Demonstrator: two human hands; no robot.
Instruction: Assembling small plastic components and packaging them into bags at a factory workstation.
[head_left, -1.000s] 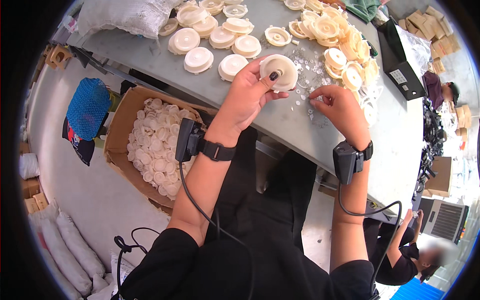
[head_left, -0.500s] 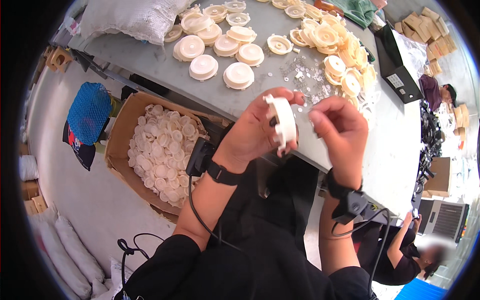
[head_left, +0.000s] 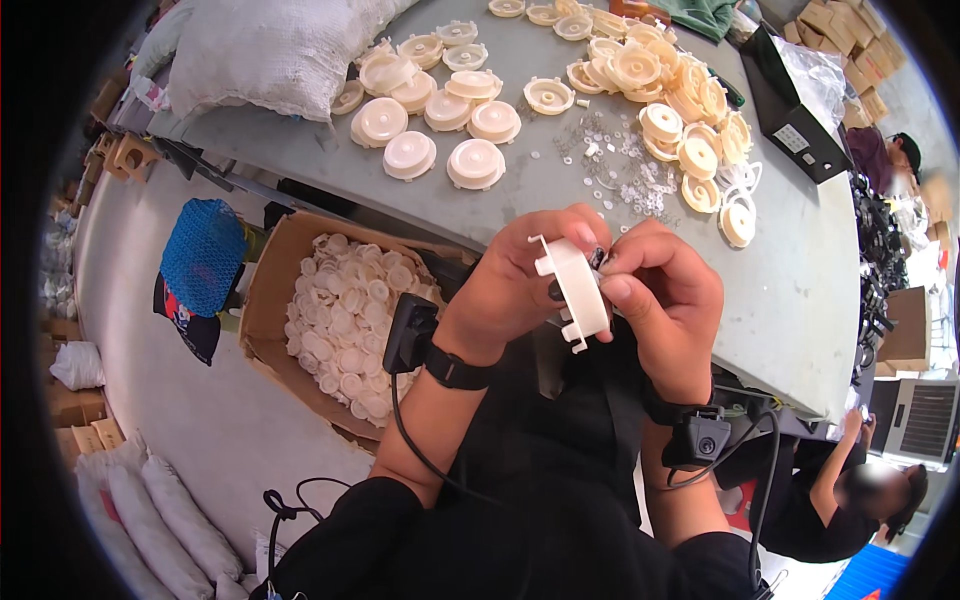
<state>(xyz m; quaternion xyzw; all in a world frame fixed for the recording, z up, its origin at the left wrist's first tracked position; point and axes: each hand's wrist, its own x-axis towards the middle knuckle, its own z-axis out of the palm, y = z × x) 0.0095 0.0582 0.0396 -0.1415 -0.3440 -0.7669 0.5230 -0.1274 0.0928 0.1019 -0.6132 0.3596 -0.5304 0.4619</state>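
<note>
My left hand (head_left: 515, 275) grips a round cream plastic cap (head_left: 578, 290) with small tabs along its rim, held on edge above my lap at the table's front. Against the cap's right face, my right hand (head_left: 662, 295) pinches with thumb and forefinger. What sits between those fingertips is too small to make out; a dark bit shows beside them. On the table beyond lie small clear washers (head_left: 630, 180), scattered loosely, and a group of similar round caps (head_left: 476, 163).
A heap of cream caps (head_left: 690, 95) covers the table's far right, near a black box (head_left: 795, 120). A white woven sack (head_left: 270, 60) rests at far left. Below the table edge stands a cardboard box (head_left: 262, 300) full of small white discs. A co-worker (head_left: 850, 500) is at right.
My right hand has come left and down so its fingertips meet the cap. The cap has tilted and moved slightly lower in my left hand. The view has shifted a little.
</note>
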